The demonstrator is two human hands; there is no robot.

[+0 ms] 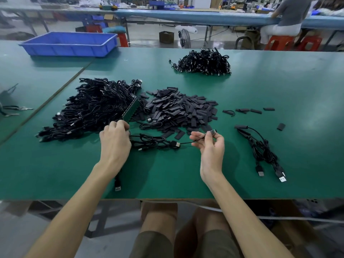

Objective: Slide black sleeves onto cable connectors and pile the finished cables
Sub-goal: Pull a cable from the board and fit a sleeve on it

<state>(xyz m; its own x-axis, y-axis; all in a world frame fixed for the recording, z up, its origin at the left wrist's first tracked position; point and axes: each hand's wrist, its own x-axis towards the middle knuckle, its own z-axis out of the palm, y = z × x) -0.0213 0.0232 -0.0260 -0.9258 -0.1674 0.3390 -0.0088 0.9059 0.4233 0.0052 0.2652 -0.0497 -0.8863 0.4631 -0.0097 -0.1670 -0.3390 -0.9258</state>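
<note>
A heap of flat black sleeves lies mid-table. Left of it sits a big tangle of black cables. My right hand pinches a small pin connector at the end of a thin cable that runs left across the green mat. My left hand is curled over that cable's other end beside the tangle; what its fingers hold is hidden. A few cables lie in a small bunch at the right.
A second cable heap sits further back. A blue bin stands at the far left. Loose sleeves are scattered right of the sleeve heap. The table's front edge is close to my knees. A person sits at another bench, far right.
</note>
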